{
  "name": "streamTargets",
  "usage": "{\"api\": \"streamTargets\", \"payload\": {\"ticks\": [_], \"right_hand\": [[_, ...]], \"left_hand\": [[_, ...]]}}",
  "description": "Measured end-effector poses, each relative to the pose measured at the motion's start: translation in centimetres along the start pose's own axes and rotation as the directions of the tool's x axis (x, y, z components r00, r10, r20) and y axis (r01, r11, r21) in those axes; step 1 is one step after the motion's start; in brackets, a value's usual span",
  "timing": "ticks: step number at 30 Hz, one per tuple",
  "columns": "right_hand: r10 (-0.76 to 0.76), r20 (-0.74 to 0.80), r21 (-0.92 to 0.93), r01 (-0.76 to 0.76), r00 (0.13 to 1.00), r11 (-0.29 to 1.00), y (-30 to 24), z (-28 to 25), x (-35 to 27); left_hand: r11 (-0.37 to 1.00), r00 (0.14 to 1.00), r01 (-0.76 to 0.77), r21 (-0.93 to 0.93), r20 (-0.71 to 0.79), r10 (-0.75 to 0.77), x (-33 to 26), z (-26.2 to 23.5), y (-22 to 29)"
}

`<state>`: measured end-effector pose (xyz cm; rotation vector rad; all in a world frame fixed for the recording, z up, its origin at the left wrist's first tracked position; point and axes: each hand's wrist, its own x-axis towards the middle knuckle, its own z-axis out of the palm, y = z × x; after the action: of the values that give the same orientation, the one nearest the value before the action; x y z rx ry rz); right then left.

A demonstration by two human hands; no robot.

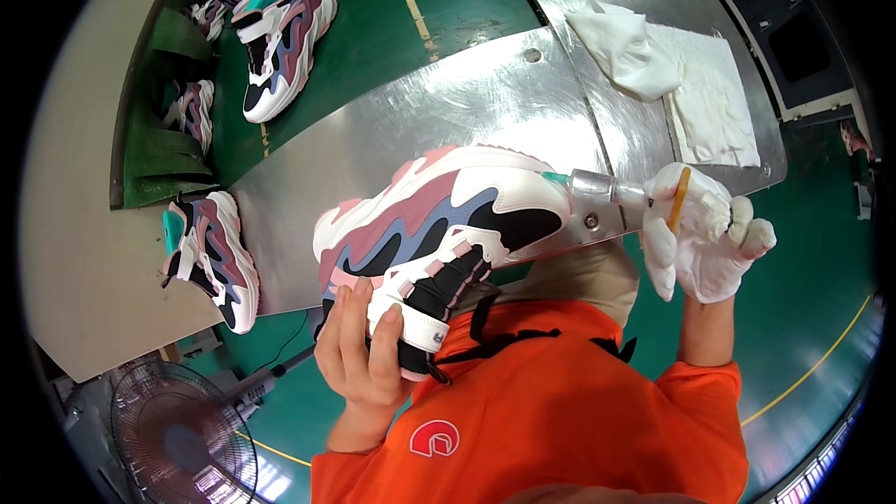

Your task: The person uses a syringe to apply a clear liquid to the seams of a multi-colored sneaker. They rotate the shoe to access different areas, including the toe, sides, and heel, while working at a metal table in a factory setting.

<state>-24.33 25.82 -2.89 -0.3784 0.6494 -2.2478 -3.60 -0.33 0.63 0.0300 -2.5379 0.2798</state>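
Note:
My bare left hand (pixel 359 345) grips a sneaker (pixel 429 215) by its ankle end, fingers over the white strap. The shoe lies tilted on its side, in white, mauve, blue and black, its pale sole turned up and its toe to the right. In a white glove, my right hand (pixel 705 233) holds a clear syringe (pixel 597 189) with a green tip. That tip is at the seam between the toe and the sole; whether it touches cannot be made out. A thin yellow stick (pixel 679 198) is also held in the gloved fingers.
A matching shoe (pixel 280 51) rides on the green belt (pixel 373 0); several more sit by the green flaps (pixel 163 154). Another shoe (pixel 219 261) stands at the left. White cloths (pixel 700 93) lie on the metal table (pixel 392 112). A fan (pixel 182 434) is at lower left.

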Motion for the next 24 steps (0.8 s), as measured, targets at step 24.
{"api": "streamTargets", "payload": {"ticks": [24], "right_hand": [[-0.276,-0.206,0.091,0.300,0.939,0.950,3.5,3.2,-3.3]], "left_hand": [[0.999,1.000,0.015,0.051,-0.019,-0.014,0.3,0.0,1.4]]}}
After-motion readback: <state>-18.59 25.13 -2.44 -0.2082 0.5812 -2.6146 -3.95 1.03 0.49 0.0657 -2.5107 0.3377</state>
